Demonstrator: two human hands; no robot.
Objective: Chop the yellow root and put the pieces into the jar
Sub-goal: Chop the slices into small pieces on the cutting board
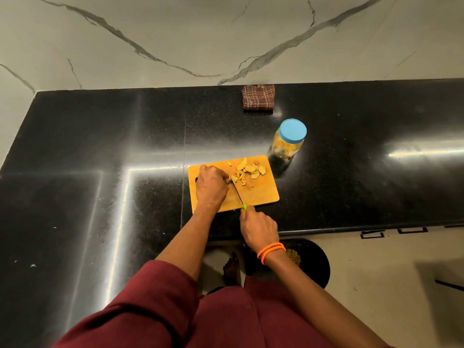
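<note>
Just below the centre of the frame, the left hand [211, 186] curls over the last stub of the yellow root [233, 178] on the cutting board [261, 194], while the right hand [258, 228] grips the green handle of the knife [239, 194]. The root seems firm and light, and the stub is small, so the fingertips should pin it well back from the blade. The cut slices [251, 169] look thin and easy to pinch or scrape, but the jar [288, 140], to the upper right of the board, has its blue lid [293, 130] on.

Single head view, looking steeply down, forward onto countertop [100, 146], near.
</note>
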